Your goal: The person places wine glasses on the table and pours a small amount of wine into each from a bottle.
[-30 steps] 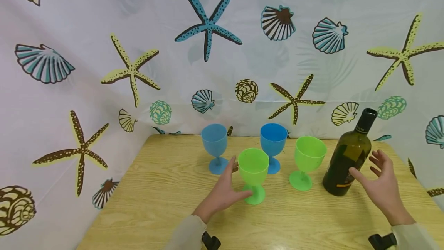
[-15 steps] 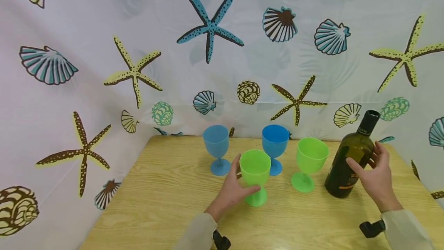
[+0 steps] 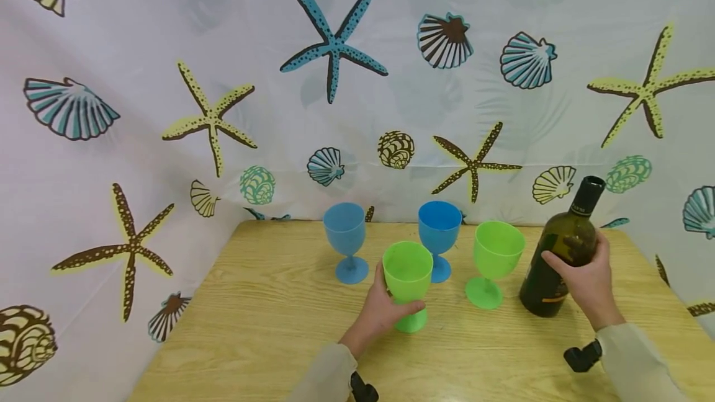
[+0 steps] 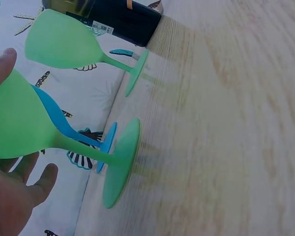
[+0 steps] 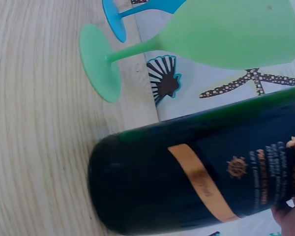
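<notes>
A: Let us begin with the biggest. What carries everything?

B: The worktop (image 3: 262, 309), with a pale wood pattern.

A: And after it, the bottle (image 3: 563, 234)?

B: It is on the right part of the worktop, just beside the second green goblet (image 3: 497, 252). The right hand (image 3: 591, 279) has its fingers curled round the body and the thumb across the front.

A: Will it be heavy?

B: I suppose it is glass, so stiff, rather heavy, quite smooth, and breakable if knocked. How full it is, I cannot tell. Holding the body seems wise to me; by the neck (image 3: 587, 197) alone, the weight could swing.

A: Then the goblets?

B: The near green goblet (image 3: 408, 268) stands nearest to the person. The left hand (image 3: 381, 312) is wrapped about its bowl, the thumb low across the front; how firmly it presses, I cannot tell. The light blue goblet (image 3: 344, 228) and the darker blue goblet (image 3: 439, 229) stand farther back.

A: Is the near one fragile?

B: Probably it is plastic: light, slightly flexible, easy to tip. I would hold the lower bowl, without squeezing.

A: And the smallest part?

B: Its stem (image 4: 86, 151). It is thin, so the cup might twist there.
</notes>
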Motion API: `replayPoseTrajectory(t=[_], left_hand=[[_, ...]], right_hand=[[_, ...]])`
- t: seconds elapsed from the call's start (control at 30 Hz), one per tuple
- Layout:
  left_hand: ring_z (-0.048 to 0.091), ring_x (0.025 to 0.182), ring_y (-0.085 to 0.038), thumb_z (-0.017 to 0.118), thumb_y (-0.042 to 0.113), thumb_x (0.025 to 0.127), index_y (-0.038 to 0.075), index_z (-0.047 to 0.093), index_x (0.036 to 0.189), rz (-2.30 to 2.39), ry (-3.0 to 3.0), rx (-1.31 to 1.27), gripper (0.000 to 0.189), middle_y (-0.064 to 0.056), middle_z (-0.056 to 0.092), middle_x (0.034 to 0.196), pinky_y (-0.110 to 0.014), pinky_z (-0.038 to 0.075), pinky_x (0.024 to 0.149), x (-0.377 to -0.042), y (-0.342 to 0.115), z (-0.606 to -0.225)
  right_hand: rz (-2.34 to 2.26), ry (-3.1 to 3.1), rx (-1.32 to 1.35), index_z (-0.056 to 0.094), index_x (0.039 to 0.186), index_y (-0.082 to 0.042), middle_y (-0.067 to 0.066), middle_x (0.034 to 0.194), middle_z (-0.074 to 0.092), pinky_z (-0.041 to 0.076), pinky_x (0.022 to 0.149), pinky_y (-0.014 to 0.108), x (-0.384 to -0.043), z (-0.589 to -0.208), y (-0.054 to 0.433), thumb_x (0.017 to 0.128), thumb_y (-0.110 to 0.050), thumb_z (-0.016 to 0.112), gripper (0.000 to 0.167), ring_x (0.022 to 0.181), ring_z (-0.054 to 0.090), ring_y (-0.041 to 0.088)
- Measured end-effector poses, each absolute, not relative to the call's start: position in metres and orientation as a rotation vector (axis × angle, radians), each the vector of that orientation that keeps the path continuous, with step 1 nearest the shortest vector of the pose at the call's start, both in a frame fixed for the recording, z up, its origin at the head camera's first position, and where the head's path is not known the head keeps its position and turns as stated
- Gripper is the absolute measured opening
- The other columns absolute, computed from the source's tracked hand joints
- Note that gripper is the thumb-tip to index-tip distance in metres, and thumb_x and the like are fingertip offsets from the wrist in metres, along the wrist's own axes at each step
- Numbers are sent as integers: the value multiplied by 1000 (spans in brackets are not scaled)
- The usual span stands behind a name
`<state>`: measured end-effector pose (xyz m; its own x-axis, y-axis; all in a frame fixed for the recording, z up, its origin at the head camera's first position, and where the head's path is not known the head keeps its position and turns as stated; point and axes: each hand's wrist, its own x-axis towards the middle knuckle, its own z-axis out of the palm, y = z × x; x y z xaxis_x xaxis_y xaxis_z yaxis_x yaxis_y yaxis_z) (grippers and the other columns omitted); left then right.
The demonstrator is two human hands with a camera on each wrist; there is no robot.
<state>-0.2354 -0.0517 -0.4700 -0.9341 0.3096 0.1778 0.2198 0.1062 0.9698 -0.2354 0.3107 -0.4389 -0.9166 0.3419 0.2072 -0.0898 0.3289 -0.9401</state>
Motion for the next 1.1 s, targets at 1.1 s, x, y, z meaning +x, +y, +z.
replayPoseTrajectory(t=[1.1], left_hand=[[48, 120, -26, 81, 13, 76, 16, 20, 144, 1999, 2247, 591, 92, -6, 47, 131, -49, 37, 100, -233, -47, -490]], right_hand=[[1392, -2160, -261, 34, 140, -11, 9, 127, 48, 43, 87, 26, -224, -455, 296, 76, -16, 80, 79, 108, 50, 14]])
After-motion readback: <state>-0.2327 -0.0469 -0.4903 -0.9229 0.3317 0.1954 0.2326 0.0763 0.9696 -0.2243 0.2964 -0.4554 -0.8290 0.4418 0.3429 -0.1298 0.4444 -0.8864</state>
